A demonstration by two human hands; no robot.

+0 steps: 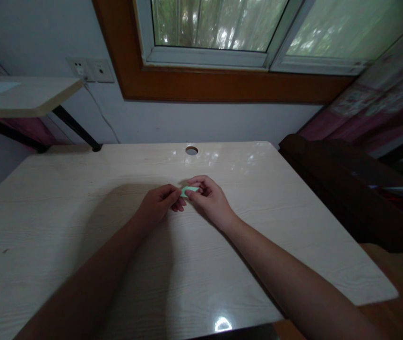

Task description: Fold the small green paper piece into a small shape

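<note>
A small piece of light green paper is held between my two hands, just above the desk. My left hand pinches its left end between thumb and forefinger, with the other fingers curled below. On the right side, my right hand grips the paper, its thumb lying across the front and its fingers behind. Both thumbs cover parts of the paper, so its full outline and any folds are hard to make out.
A round cable hole lies near the desk's back edge. At the left, a raised shelf stands on black legs. A white cable hangs from the wall socket. Dark furniture borders the desk's right side.
</note>
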